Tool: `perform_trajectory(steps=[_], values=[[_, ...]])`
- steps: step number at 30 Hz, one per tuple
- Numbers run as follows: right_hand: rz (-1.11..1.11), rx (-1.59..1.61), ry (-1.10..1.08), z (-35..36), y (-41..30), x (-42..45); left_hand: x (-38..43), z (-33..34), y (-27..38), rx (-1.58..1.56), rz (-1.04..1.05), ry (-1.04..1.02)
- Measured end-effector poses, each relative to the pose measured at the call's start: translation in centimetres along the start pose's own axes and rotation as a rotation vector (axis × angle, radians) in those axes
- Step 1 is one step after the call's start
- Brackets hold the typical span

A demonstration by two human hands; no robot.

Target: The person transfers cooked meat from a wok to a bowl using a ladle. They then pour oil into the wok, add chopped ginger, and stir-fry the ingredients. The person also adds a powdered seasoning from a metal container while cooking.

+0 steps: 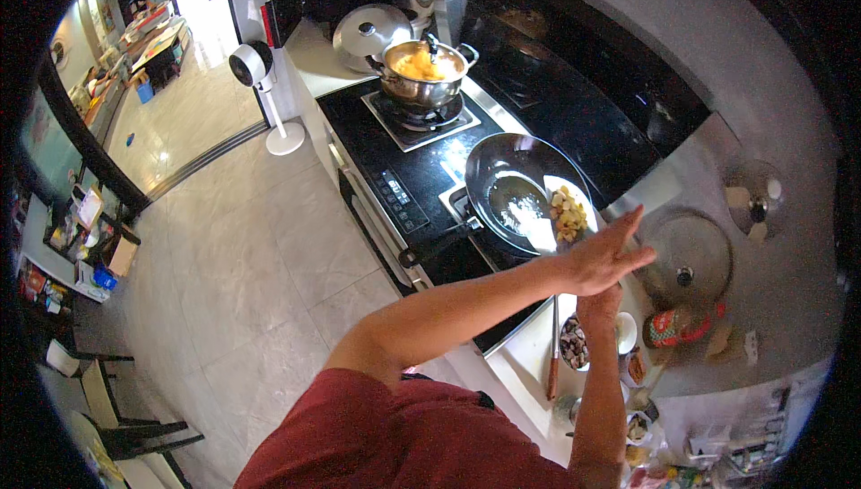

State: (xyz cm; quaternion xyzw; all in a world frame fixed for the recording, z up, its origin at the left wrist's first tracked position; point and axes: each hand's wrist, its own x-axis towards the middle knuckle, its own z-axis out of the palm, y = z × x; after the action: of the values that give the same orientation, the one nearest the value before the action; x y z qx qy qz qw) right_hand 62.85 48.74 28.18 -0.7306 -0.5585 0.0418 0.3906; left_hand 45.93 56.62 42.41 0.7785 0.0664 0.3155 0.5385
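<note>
My left hand [602, 263] reaches across to the right, beside the near rim of a black wok [494, 183], with its thumb and fingers apart. Just below its wrist is my right hand [600, 304], partly covered, so what it holds or touches cannot be made out. Shiny liquid lies in the wok's bottom. Pale yellow-brown food chunks [569, 212] sit at the wok's right side against a bright white area, which may be a dish or glare. A spatula's wooden handle [553, 378] extends below my left forearm, which hides part of its shaft.
A steel pot [424, 88] with orange-yellow food stands on the back burner, near a metal lid [366, 35]. A bowl of dark chopped food [574, 344] is beside my right forearm. Beyond lie a round sink [686, 260] and a red package [672, 327]. A white fan [276, 99] stands by the doorway.
</note>
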Motion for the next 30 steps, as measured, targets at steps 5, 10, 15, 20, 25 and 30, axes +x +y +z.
perform_trajectory(steps=[5,10,15,20,25,30], values=[[-0.152,-0.440,0.008,-0.1,-4.3,1.8,3.6,1.9,-7.4,0.310,-0.071,0.018],[0.007,-0.433,-0.066,0.6,-2.8,2.4,4.4,1.6,-8.6,0.325,-0.164,-0.038],[-0.011,-0.353,-0.023,1.1,-1.3,2.6,5.1,1.6,-8.9,0.297,-0.170,-0.075],[0.072,-0.294,-0.023,-0.1,-5.8,1.7,5.0,1.3,-9.0,0.298,-0.192,-0.104],[0.100,-0.265,0.054,-0.3,-6.4,1.6,5.3,1.5,-10.3,0.293,-0.178,-0.112],[0.078,-0.378,-0.025,0.1,-5.5,1.7,5.1,1.6,-9.8,0.329,-0.120,-0.078]])
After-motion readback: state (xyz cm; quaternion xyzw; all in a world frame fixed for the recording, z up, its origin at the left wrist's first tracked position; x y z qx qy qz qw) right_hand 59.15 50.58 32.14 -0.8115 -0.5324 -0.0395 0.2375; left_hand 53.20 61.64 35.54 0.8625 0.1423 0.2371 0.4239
